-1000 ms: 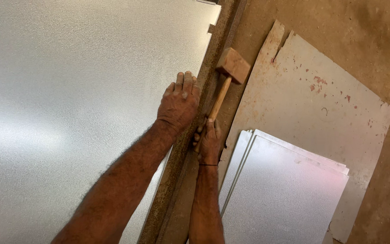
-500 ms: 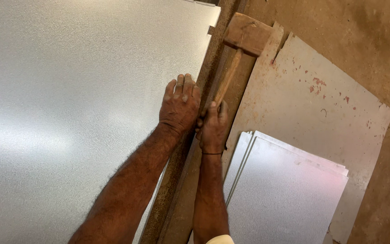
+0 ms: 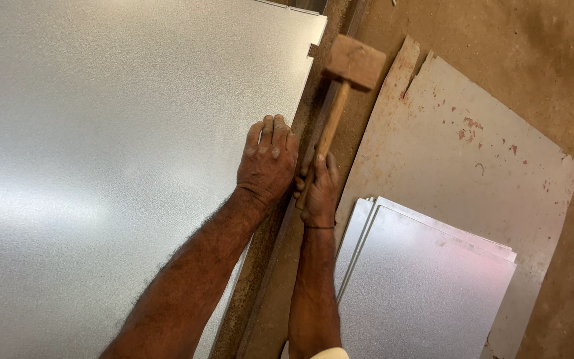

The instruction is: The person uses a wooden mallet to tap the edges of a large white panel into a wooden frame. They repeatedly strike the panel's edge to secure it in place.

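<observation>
A large galvanised metal sheet (image 3: 101,146) fills the left of the view. My left hand (image 3: 267,163) lies flat on it, fingers together, close to its right edge. My right hand (image 3: 319,189) grips the handle of a wooden mallet (image 3: 343,80). The mallet's block head is blurred, over the rusty steel bar (image 3: 260,266) that runs along the sheet's edge. A notch is cut in the sheet's top right corner.
On the brown dirt floor (image 3: 533,66) to the right lies a worn whitish board (image 3: 446,159) with red flecks. A stack of smaller shiny metal sheets (image 3: 420,286) rests on it, beside my right forearm.
The mallet swung up along the bar toward the sheet's far corner, then came back slightly. My left hand stayed pressed on the sheet's edge.
</observation>
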